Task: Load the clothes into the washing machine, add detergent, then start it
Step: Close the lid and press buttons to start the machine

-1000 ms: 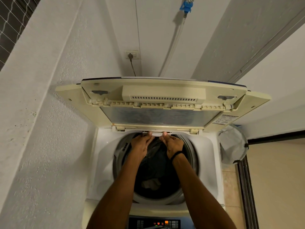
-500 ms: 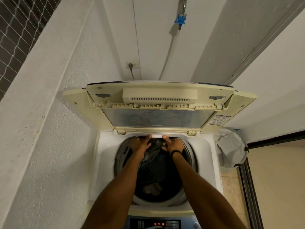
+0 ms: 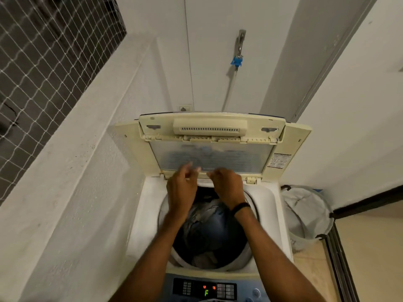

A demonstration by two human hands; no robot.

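Note:
The top-loading washing machine point(image 3: 150, 205) stands against the wall with its cream folding lid point(image 3: 211, 158) raised upright. Dark and grey clothes point(image 3: 209, 216) fill the drum. Both my hands hover over the drum's back rim, just in front of the lid's lower edge. My left hand point(image 3: 182, 188) and my right hand point(image 3: 226, 188) have their fingers apart and blurred, holding nothing. A black band sits on my right wrist. The control panel point(image 3: 205, 290) at the front is lit and shows a green "F". No detergent is in view.
A grey laundry bag point(image 3: 305, 212) stands on the floor right of the machine, beside a sliding-door track. A tap with a blue fitting point(image 3: 236, 62) and its hose hang on the wall behind. A textured wall is close on the left.
My hands were gripping the lid's front edge; now they have let go and lifted slightly, fingers spread. The lid stays raised. The view has pulled back, showing more of the panel.

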